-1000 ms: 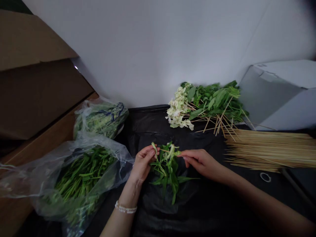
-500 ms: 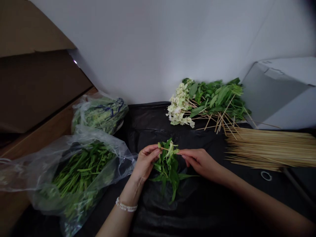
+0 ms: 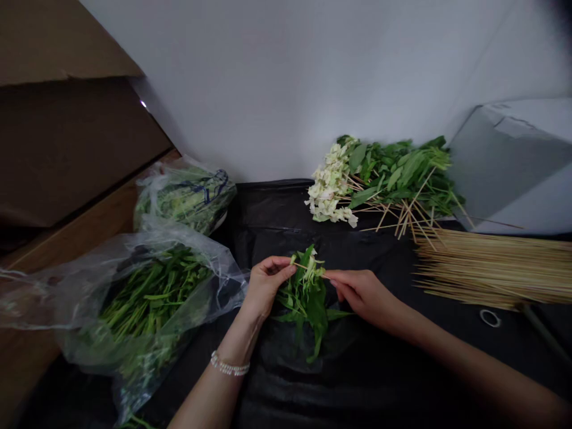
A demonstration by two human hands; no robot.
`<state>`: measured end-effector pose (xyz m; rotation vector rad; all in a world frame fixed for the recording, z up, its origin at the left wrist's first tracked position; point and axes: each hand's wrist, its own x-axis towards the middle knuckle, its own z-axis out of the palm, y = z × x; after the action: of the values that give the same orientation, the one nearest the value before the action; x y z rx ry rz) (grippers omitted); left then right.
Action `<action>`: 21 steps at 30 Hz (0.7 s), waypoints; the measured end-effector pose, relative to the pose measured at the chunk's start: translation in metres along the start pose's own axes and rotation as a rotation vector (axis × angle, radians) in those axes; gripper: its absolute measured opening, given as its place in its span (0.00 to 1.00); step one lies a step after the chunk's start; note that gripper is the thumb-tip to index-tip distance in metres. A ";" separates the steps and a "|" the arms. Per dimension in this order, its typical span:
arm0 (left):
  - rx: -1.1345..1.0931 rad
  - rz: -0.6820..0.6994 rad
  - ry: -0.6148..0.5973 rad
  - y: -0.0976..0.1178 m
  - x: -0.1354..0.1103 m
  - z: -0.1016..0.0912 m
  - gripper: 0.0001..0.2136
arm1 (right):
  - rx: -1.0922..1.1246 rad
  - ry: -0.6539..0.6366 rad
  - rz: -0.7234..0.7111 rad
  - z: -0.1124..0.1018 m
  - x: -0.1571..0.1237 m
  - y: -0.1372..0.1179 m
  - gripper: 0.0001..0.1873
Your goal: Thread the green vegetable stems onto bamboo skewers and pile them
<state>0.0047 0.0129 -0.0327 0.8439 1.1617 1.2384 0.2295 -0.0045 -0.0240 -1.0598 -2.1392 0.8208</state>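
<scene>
**Both hands on a small bunch of leaves and a thin stick**

Head view: your left hand (image 3: 264,283) has its grip closed on the top of a small bunch of leaves (image 3: 310,295), thumb and fingertips pinching where the stems gather. Your right hand (image 3: 361,292) pinches the near end of a thin wooden stick (image 3: 313,271), which lies across the top of the bunch between your two hands. The bunch hangs low over the black sheet (image 3: 357,375) that covers the desk, in the middle and close to you.

The leaves look soft, light and easily bruised, and they will probably flop wherever they are not supported. Your surest hold is likely at the gathered stems, not on the leaf blades. The stick looks stiff but slender, so it may snap if it is bent. Holding it close to the leaves should keep it steady.

To your left, an open plastic bag (image 3: 147,298) holds more greens, and a second bag (image 3: 183,196) lies behind it beside a cardboard box (image 3: 67,137). At the back, a pile of greens with white flowers (image 3: 384,173) rests against the wall, with sticks poking out of it. To your right lie a bundle of sticks (image 3: 491,268), a small rubber band (image 3: 490,317) and a grey box (image 3: 513,167).
</scene>
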 end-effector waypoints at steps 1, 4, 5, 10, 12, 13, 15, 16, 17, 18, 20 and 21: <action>-0.014 0.000 0.000 0.000 0.000 0.000 0.13 | 0.005 0.007 0.003 0.001 0.000 0.001 0.20; -0.099 -0.060 -0.025 0.001 0.001 -0.001 0.15 | 0.026 0.008 0.030 0.002 -0.001 0.004 0.19; -0.122 -0.083 -0.030 0.000 0.001 -0.001 0.15 | 0.032 0.003 0.037 0.001 -0.001 0.004 0.19; -0.146 -0.145 -0.036 -0.001 0.004 -0.004 0.15 | 0.039 -0.006 0.031 0.000 -0.001 0.001 0.18; -0.120 -0.141 -0.046 0.000 0.005 -0.006 0.15 | 0.049 -0.012 0.033 -0.001 -0.002 0.000 0.18; -0.106 -0.136 -0.049 0.001 0.005 -0.006 0.15 | 0.055 -0.013 0.037 0.000 -0.002 0.000 0.19; -0.073 -0.130 -0.053 0.002 0.004 -0.006 0.15 | 0.062 -0.016 0.046 0.001 -0.003 -0.001 0.19; -0.054 -0.130 -0.061 0.002 0.003 -0.006 0.15 | 0.064 -0.018 0.050 0.003 -0.004 -0.001 0.19; -0.031 -0.127 -0.076 0.001 0.001 -0.004 0.14 | 0.066 -0.023 0.052 0.004 -0.004 -0.001 0.18; -0.003 -0.122 -0.099 0.000 0.000 -0.003 0.14 | 0.067 -0.029 0.054 0.005 -0.004 -0.001 0.18; 0.047 -0.091 -0.150 -0.003 -0.002 0.001 0.12 | 0.071 -0.036 0.055 0.006 -0.005 -0.002 0.17; 0.060 -0.067 -0.175 -0.004 -0.003 0.002 0.12 | 0.071 -0.036 0.054 0.005 -0.005 -0.002 0.17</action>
<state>0.0079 0.0098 -0.0356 0.9315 1.0819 1.0572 0.2273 -0.0103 -0.0270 -1.0772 -2.1028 0.9411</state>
